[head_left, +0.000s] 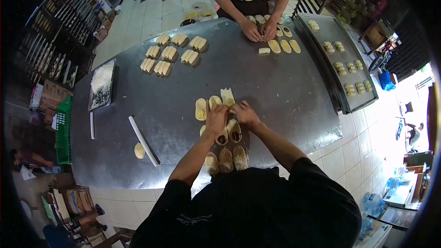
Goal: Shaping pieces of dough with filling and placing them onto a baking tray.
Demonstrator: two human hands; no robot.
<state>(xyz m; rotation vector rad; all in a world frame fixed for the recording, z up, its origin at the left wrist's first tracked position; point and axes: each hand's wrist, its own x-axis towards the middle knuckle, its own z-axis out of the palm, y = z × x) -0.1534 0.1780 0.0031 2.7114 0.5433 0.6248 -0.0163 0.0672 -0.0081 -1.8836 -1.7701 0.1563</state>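
My left hand (217, 117) and my right hand (245, 113) come together over the dark metal table. Their fingertips are closed on a piece of dough, mostly hidden beneath them. Just beyond lies a flat dough strip (227, 95) with a notched far edge. Flat dough ovals (200, 109) rest beside my left hand, one with a yellowish filling. Closer to me are ovals with dark brown filling (234, 131), partly under my wrists. Nearest my body, several pieces topped with pale shreds (225, 158) sit in a row.
Several ridged dough rolls (169, 53) lie at far left. A tray of white shreds (102, 82), a white rod (143, 140) and a dough ball (139, 150) are left. Across the table, a co-worker's hands (259, 31) handle dough; trays of rolls (339, 66) stand right.
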